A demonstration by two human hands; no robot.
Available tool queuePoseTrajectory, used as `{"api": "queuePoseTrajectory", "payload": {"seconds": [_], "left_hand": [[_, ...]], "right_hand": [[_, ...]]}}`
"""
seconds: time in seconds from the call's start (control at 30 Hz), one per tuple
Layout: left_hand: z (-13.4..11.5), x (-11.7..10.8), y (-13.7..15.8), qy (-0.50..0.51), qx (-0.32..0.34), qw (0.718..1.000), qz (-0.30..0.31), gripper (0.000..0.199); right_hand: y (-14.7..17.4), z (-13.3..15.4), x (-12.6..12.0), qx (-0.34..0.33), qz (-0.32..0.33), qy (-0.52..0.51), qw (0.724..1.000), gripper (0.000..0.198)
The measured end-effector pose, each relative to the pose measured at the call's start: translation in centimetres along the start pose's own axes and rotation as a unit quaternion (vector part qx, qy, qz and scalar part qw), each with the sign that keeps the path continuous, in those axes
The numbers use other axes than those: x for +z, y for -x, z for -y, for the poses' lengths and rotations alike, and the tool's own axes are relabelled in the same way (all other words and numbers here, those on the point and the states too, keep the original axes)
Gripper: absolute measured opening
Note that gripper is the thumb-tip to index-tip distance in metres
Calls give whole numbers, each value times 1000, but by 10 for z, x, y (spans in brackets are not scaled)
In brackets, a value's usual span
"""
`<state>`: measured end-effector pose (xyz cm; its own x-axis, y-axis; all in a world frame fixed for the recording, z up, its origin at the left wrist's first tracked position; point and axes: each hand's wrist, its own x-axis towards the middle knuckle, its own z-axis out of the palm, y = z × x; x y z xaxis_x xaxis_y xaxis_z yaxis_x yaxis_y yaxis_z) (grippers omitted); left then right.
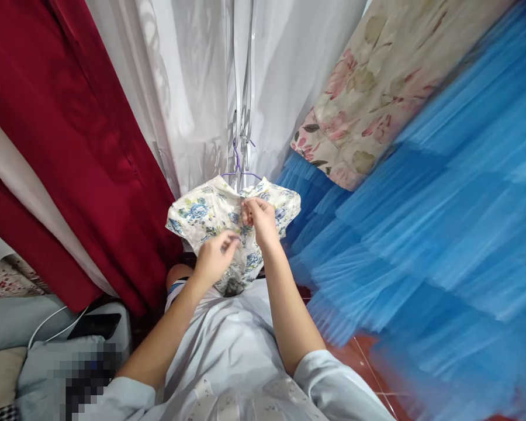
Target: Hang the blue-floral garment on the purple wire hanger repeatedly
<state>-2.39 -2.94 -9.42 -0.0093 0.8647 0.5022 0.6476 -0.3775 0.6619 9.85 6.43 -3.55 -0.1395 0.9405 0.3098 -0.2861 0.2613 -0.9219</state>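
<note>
A small short-sleeved blouse point(204, 213), cream with blue flowers and green leaves, hangs in front of me on a purple hanger point(238, 169). My right hand point(260, 219) pinches the blouse at its front opening, just below the collar. Lower and to the left, my left hand point(219, 254) is in front of the blouse with thumb and fingers drawn together. Motion blurs its fingertips, so what lies between them is unclear. The blouse's lower end hangs close to my lap, and both hands cover parts of its front.
Behind the hanger are a white metal frame point(238, 76) and a white curtain point(197, 76). Red drapes point(83, 146) hang left; a floral cloth point(355, 111) and layered blue tulle point(403, 222) hang right. A phone point(95, 326) and white cable point(55, 316) lie at lower left.
</note>
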Motion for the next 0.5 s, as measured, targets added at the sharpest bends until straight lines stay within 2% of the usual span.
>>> {"api": "queuePoseTrajectory", "payload": {"seconds": [0.07, 0.13, 0.2, 0.27, 0.3, 0.37, 0.43, 0.5], "left_hand": [[-14, -23, -30, -3, 58, 993, -98, 29], [-23, -39, -59, -40, 133, 981, -138, 30], [-28, -44, -83, -68, 195, 971, -118, 21], [-30, -42, -99, -65, 230, 967, -83, 14], [-31, -40, -104, -54, 238, 967, -77, 14], [-33, -39, -110, -29, 240, 965, -103, 15], [-32, -46, -114, -9, 228, 960, -164, 16], [-22, -60, -118, 4, 199, 951, -238, 16]], "right_hand": [[7, 0, -3, 0, 4, 10, 1000, 16], [9, 5, -6, -11, 21, 28, 999, 15], [6, 8, -8, -30, 42, 37, 998, 15], [0, 5, -7, -53, 42, 45, 997, 17], [-3, 2, -6, -63, 32, 53, 996, 19], [-7, -10, -4, -69, 4, 80, 994, 21], [-8, -22, -4, -59, -8, 106, 993, 22], [-4, -31, -7, -35, 8, 111, 993, 21]]}}
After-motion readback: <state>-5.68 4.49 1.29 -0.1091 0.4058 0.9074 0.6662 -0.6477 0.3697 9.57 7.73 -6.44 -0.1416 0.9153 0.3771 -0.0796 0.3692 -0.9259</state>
